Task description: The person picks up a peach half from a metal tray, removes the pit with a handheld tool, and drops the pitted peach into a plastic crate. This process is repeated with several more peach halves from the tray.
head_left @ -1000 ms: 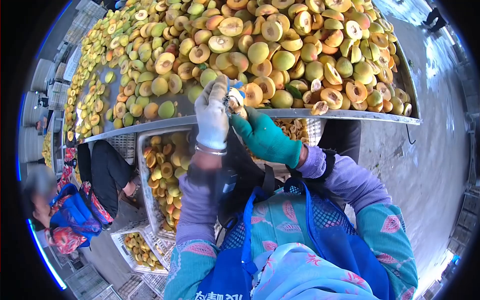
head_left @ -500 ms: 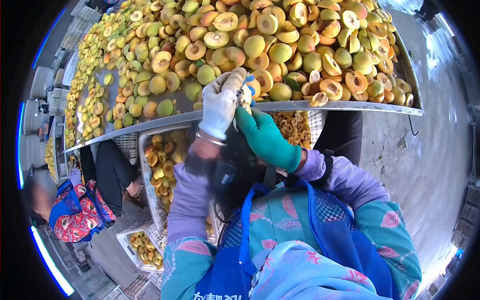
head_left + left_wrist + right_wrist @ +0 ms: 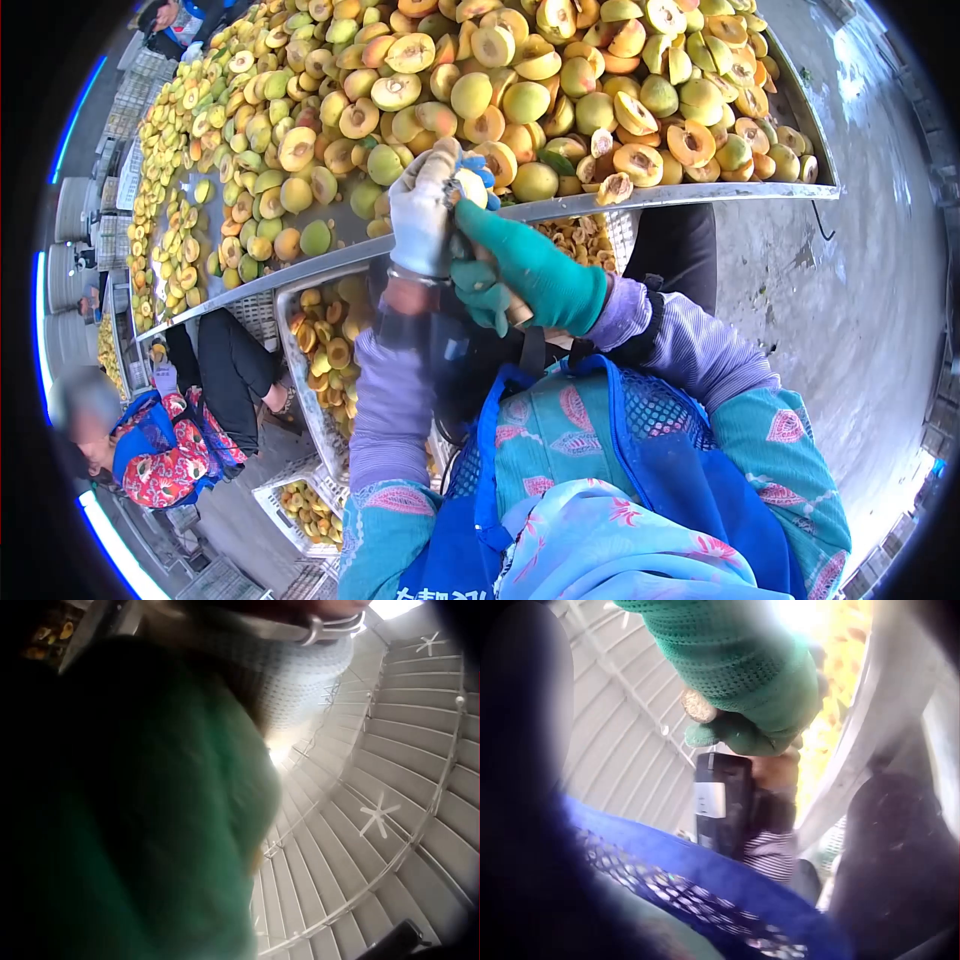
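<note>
Left hand (image 3: 420, 212)'s fingers curled round a fruit (image 3: 470, 187), right hand (image 3: 535, 268)'s round a handle (image 3: 519, 312); 12 o'clock pile (image 3: 526, 102) looks mostly halved, some maybe whole.

I could read no text: white characters (image 3: 440, 594) on the blue apron (image 3: 450, 550) were cut off, and the black device's (image 3: 739, 802) label (image 3: 710, 799) was blurred.

A green-gloved hand (image 3: 184, 817) looms near a pale knit glove (image 3: 289, 682) and metal bangle (image 3: 319, 630) beneath a ribbed ceiling (image 3: 322, 847).

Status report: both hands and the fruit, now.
Left hand holding fruit near tray rim. Right hand gripping wooden handle. Both hands partly covering fruit.
</note>
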Available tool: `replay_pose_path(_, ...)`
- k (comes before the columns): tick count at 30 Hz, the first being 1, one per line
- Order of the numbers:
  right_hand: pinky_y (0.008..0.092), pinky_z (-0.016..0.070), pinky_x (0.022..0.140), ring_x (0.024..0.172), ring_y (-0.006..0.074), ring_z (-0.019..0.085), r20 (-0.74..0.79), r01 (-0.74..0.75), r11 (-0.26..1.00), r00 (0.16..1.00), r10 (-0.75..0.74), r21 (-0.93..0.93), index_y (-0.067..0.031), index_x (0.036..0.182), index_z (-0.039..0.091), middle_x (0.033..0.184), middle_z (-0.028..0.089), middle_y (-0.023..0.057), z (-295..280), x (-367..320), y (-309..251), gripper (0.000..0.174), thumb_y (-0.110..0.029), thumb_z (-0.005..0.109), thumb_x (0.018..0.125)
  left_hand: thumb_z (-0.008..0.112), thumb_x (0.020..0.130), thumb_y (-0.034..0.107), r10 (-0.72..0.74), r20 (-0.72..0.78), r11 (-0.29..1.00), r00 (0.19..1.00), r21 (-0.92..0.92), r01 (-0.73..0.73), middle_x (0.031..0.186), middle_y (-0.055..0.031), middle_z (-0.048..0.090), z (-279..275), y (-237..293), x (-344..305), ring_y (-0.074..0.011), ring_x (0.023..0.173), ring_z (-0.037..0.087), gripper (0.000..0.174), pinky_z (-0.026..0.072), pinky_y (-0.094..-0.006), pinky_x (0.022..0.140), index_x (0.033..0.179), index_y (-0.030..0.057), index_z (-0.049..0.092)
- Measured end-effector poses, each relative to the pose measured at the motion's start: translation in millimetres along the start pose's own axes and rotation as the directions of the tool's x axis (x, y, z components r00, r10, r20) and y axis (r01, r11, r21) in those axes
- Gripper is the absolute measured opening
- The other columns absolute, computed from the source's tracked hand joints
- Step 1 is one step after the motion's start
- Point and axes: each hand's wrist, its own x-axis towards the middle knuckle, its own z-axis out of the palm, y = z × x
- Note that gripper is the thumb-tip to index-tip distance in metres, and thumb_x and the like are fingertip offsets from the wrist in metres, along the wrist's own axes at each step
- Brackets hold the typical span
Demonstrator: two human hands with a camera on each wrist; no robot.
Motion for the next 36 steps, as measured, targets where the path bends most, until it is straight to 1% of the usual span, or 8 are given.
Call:
replay_pose_path(10, 0.0244, 0.0376, 0.042, 0.041, 0.0076, 0.042, 0.059, 0.087, 0.973, 0.995, -0.077, -0.214, -0.0126, 0.088, 0.051, 0.057, 0.043, -0.0045, -18.8, -5.1, 7.6, 0.045, -0.055, 0.041, 0.098, 0.049, 0.097, 0.022, -0.018, 0.373, 0.996, 0.928, 0.085, -0.015, 0.088, -0.0149, 0.066, -4.9, -6.7, 18.0, -0.0224, 0.072, 0.066, 0.029, 0.0560, -0.0345, 0.060, 0.102, -0.0046, 0.059)
replay_pose_path(15, 0.0244, 0.0299, 0.042, 0.041, 0.0061, 0.040, 0.680, -0.417, 0.750, 0.731, -0.060, 0.514, -0.0145, 0.090, 0.050, 0.059, 0.041, -0.0065, -29.9, 6.2, 12.1, 0.041, -0.052, 0.036, 0.101, 0.050, 0.098, 0.036, -0.102, 0.465, 0.911, 0.880, -0.311, 0.270, 0.086, -0.0163, 0.062, 9.2, 3.7, -1.6, -0.0277, 0.069, 0.063, 0.038, 0.0543, -0.0365, 0.062, 0.091, -0.0007, 0.058)
replay_pose_path(22, 0.0233, 0.0308, 0.035, 0.036, 0.0078, 0.040, 0.542, -0.402, 0.832, 0.827, 0.150, 0.382, -0.0128, 0.087, 0.051, 0.053, 0.042, -0.0038, -64.6, -18.5, 21.3, 0.040, -0.048, 0.040, 0.101, 0.056, 0.095, 0.035, -0.064, -0.367, 0.965, 0.928, 0.212, 0.151, 0.089, -0.0108, 0.068, -103.6, 43.7, -91.1, -0.0183, 0.077, 0.067, 0.041, 0.0555, -0.0303, 0.067, 0.112, -0.0022, 0.063)
replay_pose_path(23, 0.0230, 0.0315, 0.035, 0.036, 0.0082, 0.040, 0.399, -0.427, 0.840, 0.872, 0.284, 0.335, -0.0127, 0.086, 0.051, 0.053, 0.042, -0.0036, -75.0, -17.1, 25.1, 0.041, -0.050, 0.041, 0.100, 0.061, 0.089, 0.043, 0.247, -0.058, 0.451, 0.967, 0.890, -0.062, 0.088, -0.0118, 0.069, -158.3, 38.4, -99.5, -0.0210, 0.080, 0.066, 0.047, 0.0531, -0.0327, 0.076, 0.105, -0.0004, 0.068)
replay_pose_path(25, 0.0234, 0.0329, 0.035, 0.037, 0.0088, 0.042, 0.168, -0.459, 0.868, 0.886, 0.432, 0.188, -0.0125, 0.085, 0.052, 0.054, 0.044, -0.0023, -74.1, -18.9, 40.4, 0.042, -0.051, 0.043, 0.098, 0.064, 0.082, 0.049, 0.211, -0.407, -0.020, 0.889, 0.907, 0.420, 0.090, -0.0146, 0.069, -160.9, 62.2, -99.4, -0.0301, 0.087, 0.066, 0.051, 0.0501, -0.0388, 0.085, 0.100, 0.0023, 0.070)
replay_pose_path(31, 0.0228, 0.0356, 0.039, 0.044, 0.0086, 0.044, 0.114, -0.155, 0.918, 0.971, 0.209, -0.366, -0.0073, 0.084, 0.051, 0.061, 0.048, 0.0005, -32.4, -26.1, 13.9, 0.039, -0.044, 0.046, 0.098, 0.066, 0.073, 0.043, 0.238, -0.318, -0.405, 0.917, 0.826, 0.392, 0.106, -0.0191, 0.067, -177.0, 62.3, 44.8, -0.0340, 0.097, 0.064, 0.049, 0.0501, -0.0417, 0.086, 0.107, 0.0074, 0.067)
replay_pose_path(33, 0.0237, 0.0381, 0.040, 0.043, 0.0098, 0.047, 0.013, -0.123, 0.931, 0.991, 0.136, -0.343, -0.0060, 0.087, 0.053, 0.061, 0.050, 0.0008, -34.1, -21.5, 20.5, 0.042, -0.046, 0.047, 0.097, 0.067, 0.075, 0.038, 0.084, -0.250, -0.294, 0.965, 0.919, 0.264, 0.104, -0.0171, 0.067, -184.8, 74.8, 55.2, -0.0302, 0.096, 0.065, 0.047, 0.0517, -0.0381, 0.083, 0.108, 0.0045, 0.066)
replay_pose_path(36, 0.0269, 0.0409, 0.044, 0.048, 0.0131, 0.053, 0.049, 0.116, 0.906, 0.993, -0.105, -0.407, -0.0038, 0.088, 0.053, 0.064, 0.053, 0.0035, -23.4, -13.8, 15.3, 0.040, -0.042, 0.049, 0.098, 0.066, 0.080, 0.033, -0.001, -0.138, 0.659, 0.990, 0.745, 0.104, 0.103, -0.0123, 0.068, -175.0, 80.8, 27.3, -0.0255, 0.096, 0.066, 0.046, 0.0536, -0.0336, 0.079, 0.114, 0.0024, 0.063)
